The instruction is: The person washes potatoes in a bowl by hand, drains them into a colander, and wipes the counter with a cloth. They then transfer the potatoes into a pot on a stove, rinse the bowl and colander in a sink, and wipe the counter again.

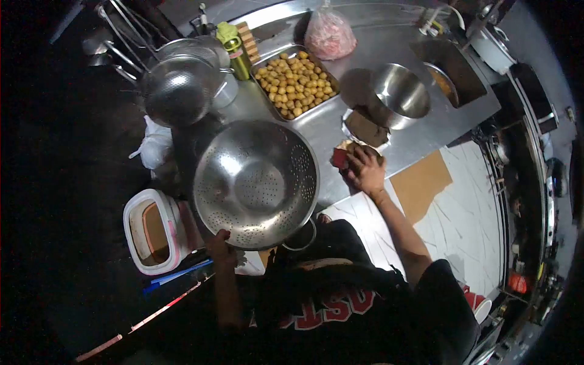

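A large steel colander (258, 182) is tilted over the counter's front left edge, its inside facing up. My left hand (222, 248) is closed on its near rim, with the thumb over the edge. Bent fingers of my right hand (366, 170) press on a dark cloth (377, 159) at the counter's front edge, beside a dark red piece (340, 159). Just behind lies a brown folded cloth (365, 128). An empty steel bowl (399, 96) stands behind that.
A tray of small yellow potatoes (296, 85), a bag of pinkish contents (330, 35) and a green bottle (238, 59) stand at the back. Strainers (177, 90) hang left. A white bucket (129, 228) is lower left; a sink (468, 76) is right.
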Action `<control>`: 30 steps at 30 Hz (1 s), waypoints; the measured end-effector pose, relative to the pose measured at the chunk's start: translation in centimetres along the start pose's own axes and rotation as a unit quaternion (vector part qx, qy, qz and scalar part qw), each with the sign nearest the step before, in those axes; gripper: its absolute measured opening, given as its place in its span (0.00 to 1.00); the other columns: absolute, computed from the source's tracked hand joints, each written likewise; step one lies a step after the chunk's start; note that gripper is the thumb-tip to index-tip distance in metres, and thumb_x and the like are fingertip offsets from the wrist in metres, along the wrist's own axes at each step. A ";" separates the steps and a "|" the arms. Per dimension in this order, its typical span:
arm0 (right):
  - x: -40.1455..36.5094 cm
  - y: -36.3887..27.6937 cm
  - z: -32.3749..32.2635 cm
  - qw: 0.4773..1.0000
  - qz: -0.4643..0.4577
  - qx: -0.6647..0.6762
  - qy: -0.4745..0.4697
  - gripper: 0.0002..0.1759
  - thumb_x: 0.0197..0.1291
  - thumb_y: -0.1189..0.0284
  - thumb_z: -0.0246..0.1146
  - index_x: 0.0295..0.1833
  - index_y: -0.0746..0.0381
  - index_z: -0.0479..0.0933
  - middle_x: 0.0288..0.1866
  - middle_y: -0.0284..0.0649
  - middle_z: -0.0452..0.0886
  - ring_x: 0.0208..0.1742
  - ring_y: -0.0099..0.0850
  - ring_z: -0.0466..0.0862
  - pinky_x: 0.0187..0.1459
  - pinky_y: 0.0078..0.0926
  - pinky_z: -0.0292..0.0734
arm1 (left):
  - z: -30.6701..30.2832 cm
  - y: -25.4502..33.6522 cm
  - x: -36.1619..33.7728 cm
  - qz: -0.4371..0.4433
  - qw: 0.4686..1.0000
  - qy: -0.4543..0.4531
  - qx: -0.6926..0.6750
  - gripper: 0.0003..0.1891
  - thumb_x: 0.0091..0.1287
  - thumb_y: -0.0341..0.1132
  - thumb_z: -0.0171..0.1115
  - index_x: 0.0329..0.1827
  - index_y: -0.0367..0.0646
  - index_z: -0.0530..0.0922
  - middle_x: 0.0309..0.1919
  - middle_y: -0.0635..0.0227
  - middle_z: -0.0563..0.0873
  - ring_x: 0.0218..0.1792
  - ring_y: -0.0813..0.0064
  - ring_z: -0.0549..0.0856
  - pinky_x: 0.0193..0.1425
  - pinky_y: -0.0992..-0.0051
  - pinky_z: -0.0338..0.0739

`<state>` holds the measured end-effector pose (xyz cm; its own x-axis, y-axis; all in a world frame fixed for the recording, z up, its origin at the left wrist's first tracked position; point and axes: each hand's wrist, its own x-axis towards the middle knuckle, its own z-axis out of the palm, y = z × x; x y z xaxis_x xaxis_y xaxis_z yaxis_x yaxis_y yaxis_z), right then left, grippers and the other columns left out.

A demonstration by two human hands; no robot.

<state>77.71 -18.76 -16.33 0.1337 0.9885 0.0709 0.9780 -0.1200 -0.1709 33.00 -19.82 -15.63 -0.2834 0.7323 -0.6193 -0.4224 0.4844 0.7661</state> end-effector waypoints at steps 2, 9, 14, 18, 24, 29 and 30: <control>3.2 0.4 0.3 0.995 0.005 0.095 0.016 0.27 0.50 0.55 0.59 0.53 0.60 0.72 0.55 0.46 0.70 0.55 0.44 0.69 0.48 0.47 0.66 | 1.2 1.5 -1.0 0.014 0.999 0.038 0.023 0.13 0.47 0.25 0.53 0.38 0.34 0.70 0.32 0.61 0.74 0.33 0.65 0.79 0.37 0.63 0.77; 17.1 -5.1 5.5 0.795 0.149 0.585 -0.062 0.24 0.52 0.55 0.59 0.48 0.62 0.71 0.42 0.44 0.78 0.37 0.38 0.79 0.38 0.34 0.74 | -2.4 2.3 1.3 -0.006 0.999 0.018 0.028 0.17 0.47 0.26 0.51 0.44 0.34 0.69 0.33 0.59 0.74 0.35 0.64 0.78 0.37 0.65 0.77; 23.8 -3.9 10.2 0.992 -0.112 0.020 -0.056 0.22 0.48 0.57 0.62 0.46 0.58 0.74 0.40 0.38 0.80 0.43 0.36 0.77 0.43 0.30 0.72 | -4.1 6.8 -4.9 0.059 0.993 0.094 0.037 0.12 0.48 0.27 0.51 0.37 0.36 0.73 0.29 0.62 0.75 0.30 0.67 0.78 0.34 0.70 0.75; 24.2 -2.7 13.3 0.776 0.078 0.624 -0.052 0.16 0.53 0.63 0.56 0.46 0.58 0.74 0.46 0.40 0.77 0.49 0.38 0.75 0.48 0.32 0.69 | -14.1 8.9 -5.7 0.154 0.980 0.112 0.051 0.11 0.46 0.25 0.55 0.34 0.38 0.73 0.27 0.67 0.76 0.30 0.69 0.77 0.36 0.71 0.73; 13.0 -8.1 0.7 0.687 0.144 0.682 -0.207 0.21 0.49 0.59 0.62 0.47 0.57 0.71 0.43 0.38 0.77 0.37 0.34 0.79 0.35 0.30 0.78 | -19.2 14.8 -12.1 0.220 0.927 0.301 -0.038 0.13 0.43 0.24 0.53 0.35 0.39 0.71 0.30 0.66 0.76 0.33 0.67 0.76 0.39 0.70 0.72; 9.2 -8.9 6.2 0.628 0.211 0.659 -0.356 0.25 0.49 0.61 0.62 0.51 0.61 0.68 0.44 0.41 0.76 0.36 0.33 0.80 0.30 0.29 0.80 | -22.7 14.6 -13.9 0.266 0.906 0.312 -0.103 0.11 0.43 0.25 0.53 0.33 0.40 0.72 0.30 0.67 0.76 0.33 0.69 0.77 0.40 0.70 0.72; 9.1 -8.6 9.2 0.591 0.194 0.677 -0.393 0.24 0.49 0.64 0.61 0.51 0.63 0.67 0.42 0.42 0.77 0.31 0.32 0.80 0.27 0.24 0.79 | -23.3 14.2 -14.1 0.290 0.892 0.324 -0.125 0.11 0.43 0.25 0.53 0.33 0.39 0.72 0.30 0.66 0.77 0.33 0.69 0.77 0.40 0.70 0.71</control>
<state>69.09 -7.86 -23.27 -0.3299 0.7128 -0.6189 -0.1981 -0.6933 -0.6929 11.00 -34.44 0.00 -0.9207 0.3551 -0.1619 -0.1977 -0.0667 0.9780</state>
